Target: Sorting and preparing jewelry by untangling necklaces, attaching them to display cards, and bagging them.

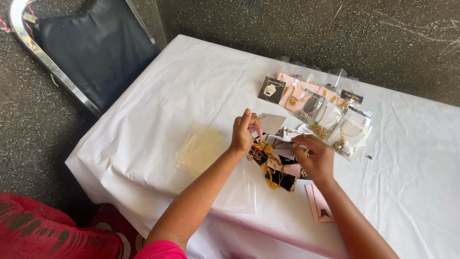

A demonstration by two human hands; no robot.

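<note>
My left hand (243, 132) pinches the edge of a small white and black jewellery card (273, 125) in a heap of gold chains and cards (273, 165) at the table's middle. My right hand (314, 156), a ring on one finger, rests fingers-down on the right side of that same heap, touching the cards and chains; I cannot see whether it grips one. A pink card with a small dark pendant (320, 204) lies just beside my right wrist.
Packaged jewellery in clear bags (330, 112) lies fanned out beyond the heap. A stack of clear plastic sleeves (201, 148) sits left of my left hand. A white cloth covers the table (153, 115). A dark-cushioned metal chair (96, 48) stands at the far left corner.
</note>
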